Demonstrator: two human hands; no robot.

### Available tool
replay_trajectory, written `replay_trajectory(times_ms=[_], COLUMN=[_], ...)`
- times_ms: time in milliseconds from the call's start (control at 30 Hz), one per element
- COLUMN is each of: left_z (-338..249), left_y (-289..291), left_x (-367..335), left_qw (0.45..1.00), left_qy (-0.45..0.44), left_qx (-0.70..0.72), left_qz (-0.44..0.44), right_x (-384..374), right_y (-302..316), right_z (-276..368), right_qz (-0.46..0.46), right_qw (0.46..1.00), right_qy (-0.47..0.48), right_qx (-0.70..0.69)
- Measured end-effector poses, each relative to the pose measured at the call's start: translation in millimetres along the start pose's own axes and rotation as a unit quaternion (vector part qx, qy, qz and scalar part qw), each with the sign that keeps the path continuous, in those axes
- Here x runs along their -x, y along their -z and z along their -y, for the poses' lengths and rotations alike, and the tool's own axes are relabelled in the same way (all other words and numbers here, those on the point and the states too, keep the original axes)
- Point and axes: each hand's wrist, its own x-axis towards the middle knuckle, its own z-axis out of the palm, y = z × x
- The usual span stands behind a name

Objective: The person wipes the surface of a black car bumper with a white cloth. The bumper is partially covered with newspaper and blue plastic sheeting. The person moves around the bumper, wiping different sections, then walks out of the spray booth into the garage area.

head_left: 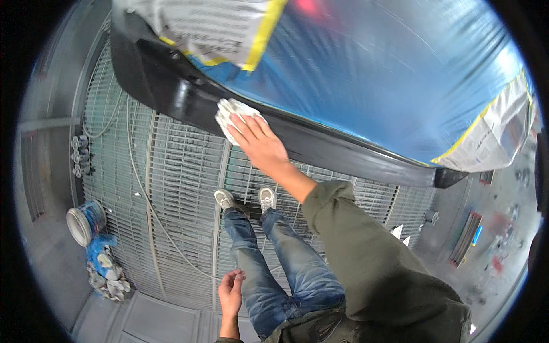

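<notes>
My right hand (pixel 259 143) lies on a crumpled white wiping cloth (pixel 224 117) with its fingers stretched over it. It presses the cloth against the upper face of a long black car bumper (pixel 331 146). Above the bumper, blue masking film (pixel 366 74) covers the car, edged with yellow tape. Printed masking paper (pixel 200 26) hangs over the bumper's left part, and another masking sheet (pixel 494 131) covers the right end. Low in front of my legs hangs my left hand (pixel 230 290), its fingers loosely curled with nothing seen in them.
I stand on a metal floor grating (pixel 183 171). A thin pale hose (pixel 137 171) snakes across it on the left. Along the left edge are a white bucket (pixel 80 226), a heap of used rags and blue plastic (pixel 106 266), and several grey cups (pixel 80 155). A narrow grate (pixel 466 239) lies at right.
</notes>
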Motion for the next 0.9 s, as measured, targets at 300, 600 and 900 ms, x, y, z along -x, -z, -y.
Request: replay_trajectory(times_ms=[300,600,900], left_z=[3.9,83.1,182.9], left_y=[-28.9,-50.3,9.9], left_x=[1.7,2.9,28.1], left_qw=[0.983,0.951,0.933], left_qy=[-0.05,-0.026,-0.025], left_qx=[-0.154,-0.266,-0.272], left_qz=[0.082,0.155,0.233], right_x=[238.7,479.8,838.2], right_y=[11.0,6.7,-46.9], right_z=[-110.2,-197.1,61.5], right_qz=[0.078,0.104,-0.071], right_qw=[0.989,0.907,0.5], right_qy=[-0.122,-0.352,-0.843], right_qx=[0.033,0.207,-0.185])
